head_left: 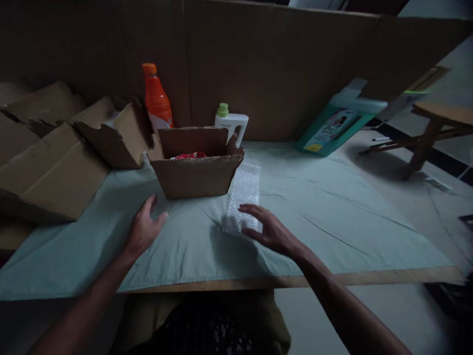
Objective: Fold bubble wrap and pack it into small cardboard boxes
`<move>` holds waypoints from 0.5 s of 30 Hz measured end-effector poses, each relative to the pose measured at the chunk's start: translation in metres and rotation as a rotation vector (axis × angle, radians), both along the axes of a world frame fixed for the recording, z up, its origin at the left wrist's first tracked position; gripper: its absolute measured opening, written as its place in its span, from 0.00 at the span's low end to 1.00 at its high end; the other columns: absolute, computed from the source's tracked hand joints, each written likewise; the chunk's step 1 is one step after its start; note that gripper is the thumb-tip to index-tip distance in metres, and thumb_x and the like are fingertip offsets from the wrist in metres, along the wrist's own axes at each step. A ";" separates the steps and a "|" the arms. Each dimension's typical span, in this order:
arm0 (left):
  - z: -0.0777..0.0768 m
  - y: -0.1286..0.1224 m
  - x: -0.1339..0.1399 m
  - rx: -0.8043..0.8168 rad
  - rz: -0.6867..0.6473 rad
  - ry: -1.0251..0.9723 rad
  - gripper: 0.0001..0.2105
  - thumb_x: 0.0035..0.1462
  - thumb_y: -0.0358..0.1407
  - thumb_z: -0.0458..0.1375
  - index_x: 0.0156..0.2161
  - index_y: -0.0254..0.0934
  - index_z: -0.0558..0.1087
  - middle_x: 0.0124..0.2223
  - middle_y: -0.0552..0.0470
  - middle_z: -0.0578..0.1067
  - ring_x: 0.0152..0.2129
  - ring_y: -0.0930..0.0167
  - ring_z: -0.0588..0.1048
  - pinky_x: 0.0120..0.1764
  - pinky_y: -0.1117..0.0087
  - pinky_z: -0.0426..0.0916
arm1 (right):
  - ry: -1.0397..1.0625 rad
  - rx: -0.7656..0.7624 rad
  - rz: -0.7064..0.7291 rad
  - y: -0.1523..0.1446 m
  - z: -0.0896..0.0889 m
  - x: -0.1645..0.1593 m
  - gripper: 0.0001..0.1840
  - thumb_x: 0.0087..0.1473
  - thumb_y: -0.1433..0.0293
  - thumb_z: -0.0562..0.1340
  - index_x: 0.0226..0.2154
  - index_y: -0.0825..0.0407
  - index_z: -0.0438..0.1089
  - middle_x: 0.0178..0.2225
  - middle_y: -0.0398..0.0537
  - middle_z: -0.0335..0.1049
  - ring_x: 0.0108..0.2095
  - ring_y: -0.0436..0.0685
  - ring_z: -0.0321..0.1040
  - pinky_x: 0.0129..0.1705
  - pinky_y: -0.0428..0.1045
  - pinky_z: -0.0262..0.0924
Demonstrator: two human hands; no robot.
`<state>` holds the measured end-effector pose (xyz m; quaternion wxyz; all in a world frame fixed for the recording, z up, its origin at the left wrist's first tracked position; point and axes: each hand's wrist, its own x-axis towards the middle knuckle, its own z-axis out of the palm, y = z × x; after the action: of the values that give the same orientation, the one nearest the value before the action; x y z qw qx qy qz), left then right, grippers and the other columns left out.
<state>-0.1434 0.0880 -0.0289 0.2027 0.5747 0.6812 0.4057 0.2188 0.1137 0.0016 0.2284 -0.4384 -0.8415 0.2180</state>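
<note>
My left hand point(145, 227) hovers over the cloth in front of the small cardboard box, thumb and fingers apart, holding nothing. My right hand point(269, 229) is open above the near end of a strip of bubble wrap point(244, 186), its fingers spread; I cannot tell whether they touch it. The bubble wrap lies to the right of the open cardboard box point(195, 178), partly hidden by my right hand. Something red and shiny, perhaps a packet point(190, 155), shows inside that box; most of it is hidden by the front wall.
Behind the box stand an orange bottle point(158, 101) and a white bottle with a green cap point(238, 121). A large teal jug point(334, 125) leans at the back right. Several open cardboard boxes point(55, 172) crowd the left. A cardboard wall point(281, 69) closes off the back of the cloth-covered table point(332, 207).
</note>
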 end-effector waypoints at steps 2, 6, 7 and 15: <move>-0.005 -0.035 0.006 0.033 -0.037 0.058 0.26 0.56 0.44 0.57 0.58 0.33 0.69 0.59 0.38 0.73 0.56 0.55 0.73 0.59 0.50 0.68 | -0.181 0.093 0.032 -0.027 -0.010 0.008 0.25 0.56 0.67 0.66 0.56 0.49 0.70 0.61 0.57 0.67 0.58 0.68 0.67 0.56 0.66 0.63; -0.010 -0.074 0.042 0.115 -0.225 0.110 0.17 0.60 0.39 0.55 0.52 0.36 0.74 0.58 0.41 0.74 0.56 0.60 0.73 0.58 0.56 0.70 | -0.275 0.208 -0.065 -0.039 -0.028 -0.002 0.13 0.63 0.73 0.57 0.46 0.51 0.76 0.52 0.56 0.75 0.52 0.64 0.72 0.51 0.61 0.64; -0.010 -0.077 0.053 0.138 -0.286 0.121 0.17 0.60 0.37 0.55 0.52 0.36 0.74 0.59 0.40 0.73 0.56 0.60 0.73 0.58 0.56 0.70 | -0.247 0.221 -0.091 -0.039 -0.030 -0.006 0.14 0.64 0.74 0.56 0.44 0.51 0.76 0.50 0.55 0.77 0.50 0.63 0.73 0.50 0.59 0.63; 0.005 -0.092 0.104 0.178 -0.604 0.072 0.36 0.56 0.31 0.60 0.68 0.40 0.56 0.65 0.40 0.68 0.62 0.60 0.66 0.62 0.53 0.66 | -0.016 -0.046 0.099 -0.090 0.003 -0.019 0.12 0.66 0.70 0.56 0.36 0.49 0.75 0.33 0.47 0.78 0.34 0.55 0.73 0.40 0.50 0.65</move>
<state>-0.0398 -0.0042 -0.0237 0.2384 0.7807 0.4481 0.3645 0.1994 0.0234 0.0041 0.2004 -0.4031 -0.8587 0.2450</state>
